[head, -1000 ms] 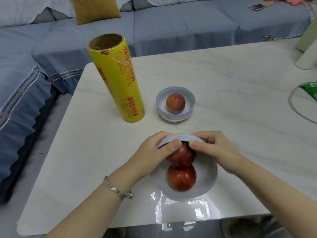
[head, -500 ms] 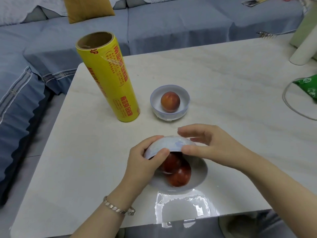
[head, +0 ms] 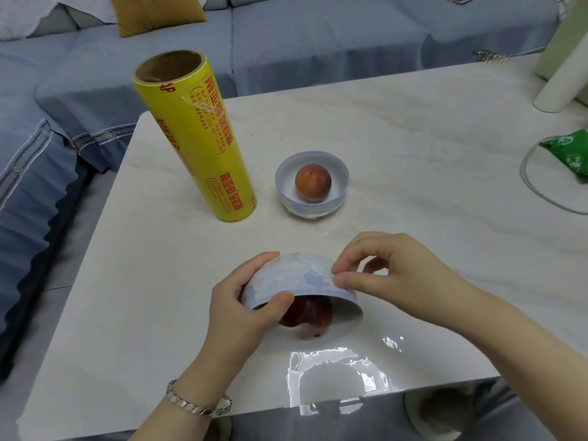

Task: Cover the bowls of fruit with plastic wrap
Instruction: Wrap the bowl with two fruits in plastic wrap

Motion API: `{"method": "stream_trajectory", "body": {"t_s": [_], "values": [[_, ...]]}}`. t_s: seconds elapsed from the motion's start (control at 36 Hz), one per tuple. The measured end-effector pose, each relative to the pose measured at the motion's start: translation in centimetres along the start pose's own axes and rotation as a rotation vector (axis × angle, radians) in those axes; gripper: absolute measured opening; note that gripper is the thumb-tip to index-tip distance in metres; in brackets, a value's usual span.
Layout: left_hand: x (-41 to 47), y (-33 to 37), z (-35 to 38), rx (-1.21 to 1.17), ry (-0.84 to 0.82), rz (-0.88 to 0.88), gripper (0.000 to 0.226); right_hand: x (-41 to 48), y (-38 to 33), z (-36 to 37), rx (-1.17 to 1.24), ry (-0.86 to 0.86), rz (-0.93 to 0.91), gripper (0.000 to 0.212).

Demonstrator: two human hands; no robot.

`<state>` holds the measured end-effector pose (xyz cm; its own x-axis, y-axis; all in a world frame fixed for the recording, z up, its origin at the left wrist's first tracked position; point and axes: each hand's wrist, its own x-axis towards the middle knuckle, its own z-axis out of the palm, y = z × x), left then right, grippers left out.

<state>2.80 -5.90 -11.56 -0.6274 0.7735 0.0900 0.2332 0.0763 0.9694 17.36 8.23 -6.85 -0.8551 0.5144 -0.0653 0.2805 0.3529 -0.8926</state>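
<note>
The near bowl (head: pixel 296 278) is tipped steeply towards the person, its pale blue patterned outside facing up and its mouth turned down and forward; red fruit (head: pixel 310 313) shows under the near rim. The left hand (head: pixel 245 310) grips the bowl's left side, thumb curled over the near rim and fingers wrapped round behind the wall. The right hand (head: pixel 391 272) is mostly closed; its thumb and forefinger meet in a pinch on the right of the bowl's outer wall, the other fingers curled loosely behind; whether film lies between the fingertips cannot be told. A glossy sheet of plastic wrap (head: pixel 334 374) lies on the table (head: pixel 413 138) just in front of the bowl, reaching the near edge. Farther back stands the far bowl (head: pixel 318 208), upright, with a single peach (head: pixel 313 183) in it; just to its left the yellow roll (head: pixel 197 138) of wrap stands on end. A bracelet (head: pixel 197 405) circles the left wrist; a green packet (head: pixel 569 151) lies at the table's right edge.
</note>
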Motion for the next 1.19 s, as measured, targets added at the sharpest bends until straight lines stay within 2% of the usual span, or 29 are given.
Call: {"method": "stream_trajectory", "body": {"t_s": [0.19,0.33,0.44,0.53,0.61,0.78,0.92,1.0,1.08,1.19], "values": [[-0.2,-0.1,-0.3,0.073,-0.065,0.009,0.045,0.5,-0.3,-0.4,-0.101,-0.213,0.103,0.018],[-0.4,-0.4,-0.3,0.093,-0.082,-0.01,0.046,0.3,-0.2,0.0,-0.306,-0.252,0.077,0.012],[-0.5,-0.6,-0.2,0.078,-0.058,-0.031,0.045,-0.2,0.3,0.8,-0.347,-0.203,-0.022,0.024],[-0.6,-0.7,-0.2,0.072,-0.052,-0.042,0.044,-0.3,0.8,0.9,-0.25,-0.13,-0.028,0.023],[-0.6,-0.6,-0.1,0.073,-0.062,-0.048,0.045,0.0,1.1,0.8,-0.084,-0.107,0.06,0.023],[-0.7,-0.4,0.2,0.097,-0.115,-0.053,0.047,1.1,1.1,0.4,0.042,-0.222,0.251,0.022],[-0.6,-0.2,0.4,0.094,-0.143,-0.066,0.046,2.1,0.5,0.0,0.003,-0.274,0.401,0.048],[-0.7,-0.3,0.3,0.102,-0.165,-0.079,0.047,2.2,0.4,-0.1,-0.012,-0.299,0.401,0.045],[-0.7,-0.5,0.2,0.092,-0.164,-0.088,0.047,2.0,0.6,0.2,0.115,-0.317,0.349,0.035],[-0.7,-0.5,0.3,0.08,-0.161,-0.099,0.045,1.7,1.3,1.4,0.306,-0.19,0.246,0.027]]}}
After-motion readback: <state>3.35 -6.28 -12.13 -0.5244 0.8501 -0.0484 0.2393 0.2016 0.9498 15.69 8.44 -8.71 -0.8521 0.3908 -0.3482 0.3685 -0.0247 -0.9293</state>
